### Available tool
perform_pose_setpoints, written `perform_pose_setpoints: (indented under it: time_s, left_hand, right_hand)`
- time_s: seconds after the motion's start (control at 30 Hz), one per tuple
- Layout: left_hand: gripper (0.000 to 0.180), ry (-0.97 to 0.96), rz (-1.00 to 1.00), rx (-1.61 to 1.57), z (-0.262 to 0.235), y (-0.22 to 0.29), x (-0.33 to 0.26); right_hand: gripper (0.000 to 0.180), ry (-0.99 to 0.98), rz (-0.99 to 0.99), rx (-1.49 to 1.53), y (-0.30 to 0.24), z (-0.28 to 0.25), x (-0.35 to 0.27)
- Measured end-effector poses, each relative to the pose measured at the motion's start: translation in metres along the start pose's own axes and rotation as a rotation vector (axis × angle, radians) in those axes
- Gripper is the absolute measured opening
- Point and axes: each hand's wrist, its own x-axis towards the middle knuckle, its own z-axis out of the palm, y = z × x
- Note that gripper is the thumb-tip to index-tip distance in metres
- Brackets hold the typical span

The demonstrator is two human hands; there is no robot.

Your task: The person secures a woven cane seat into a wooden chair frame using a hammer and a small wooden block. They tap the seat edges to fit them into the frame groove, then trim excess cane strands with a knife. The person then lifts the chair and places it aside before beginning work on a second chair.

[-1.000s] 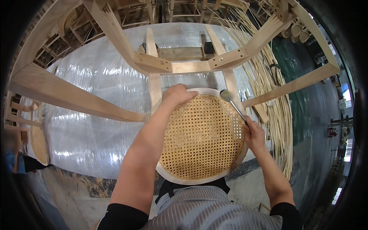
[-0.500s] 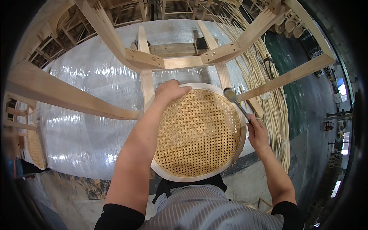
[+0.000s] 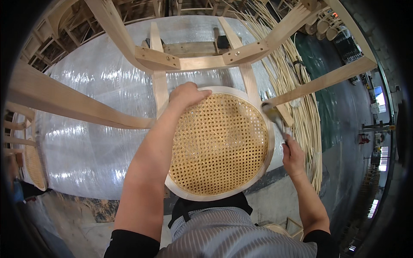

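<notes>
A round cane-woven chair seat [image 3: 219, 146] with a pale wooden rim stands tilted against my front, within an upturned wooden chair frame [image 3: 202, 63]. My left hand [image 3: 187, 95] is closed on the rim at its far left, thumb along the top; its other fingers are partly hidden. To the right of the seat, my right hand [image 3: 293, 158] is wrapped round the handle of a hammer [image 3: 275, 116]. The hammer's head is beside the far right part of the rim, near the chair frame's right leg; whether it touches is unclear.
Clear plastic wrap [image 3: 99, 94] covers the work surface. Long thin cane rods [image 3: 301, 103] lie along its right side. Legs of the chair frame reach up on both sides. More wooden chair frames [image 3: 47, 36] stand at the far left.
The hammer has swung a little to the right, away from the rim, and my right hand has moved slightly right and down. My left hand keeps its hold on the rim; the view has shifted slightly.
</notes>
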Motion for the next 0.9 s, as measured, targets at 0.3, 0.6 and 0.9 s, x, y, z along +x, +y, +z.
perform_pose_setpoints:
  time_s: [0.3, 0.6, 0.9]
  left_hand:
    - [0.081, 0.042, 0.005, 0.043, 0.002, -0.004, 0.006]
    - [0.085, 0.128, 0.023, 0.031, 0.011, -0.011, 0.010]
    - [0.075, 0.111, 0.022, 0.008, 0.009, -0.023, 0.014]
  right_hand:
    - [0.042, -0.106, 0.087, -0.037, 0.002, -0.010, -0.010]
    - [0.046, -0.165, 0.109, -0.052, 0.005, -0.018, -0.013]
    - [0.044, -0.073, 0.080, 0.013, 0.002, -0.028, -0.037]
